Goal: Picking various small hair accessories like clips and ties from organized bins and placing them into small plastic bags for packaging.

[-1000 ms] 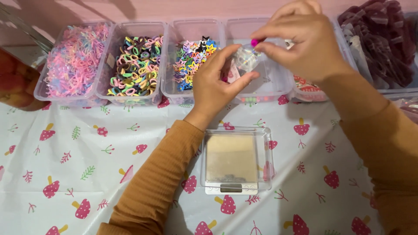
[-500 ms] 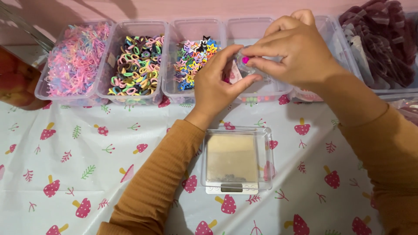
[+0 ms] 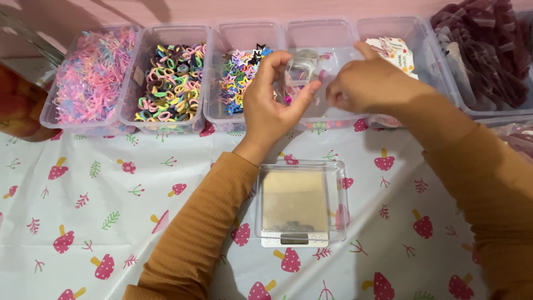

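The work surface is a table under a white plastic tablecloth (image 3: 111,233) printed with pink mushrooms and small leaf sprigs; the cloth shows fold creases. Behind it runs a plain pink wall (image 3: 266,8) with shadows across its upper left. Along the far edge stands a row of clear plastic bins: one of pastel pink and blue elastic bands (image 3: 91,75), one of multicoloured hair ties (image 3: 169,83), one of small coloured star-shaped clips (image 3: 239,78), a mostly bare clear bin (image 3: 333,41), and a bin holding printed cards (image 3: 397,53). At far right a bin of dark maroon hair clips (image 3: 488,55) is partly cut off by the frame. At the left edge sits a reddish-orange object (image 3: 16,105), too cropped to identify. Near the middle of the cloth, a small digital scale (image 3: 297,205) stands under a clear tray, well apart from both hands. The left hand (image 3: 272,105) is raised over the bins, thumb and fingers pinching a small clear plastic bag (image 3: 300,75) held above the fourth bin. The right hand (image 3: 366,83) is loosely curled just beside the bag, fingertips at its edge; whether it actually grips the bag cannot be told. Both forearms wear tan ribbed sleeves (image 3: 194,239).
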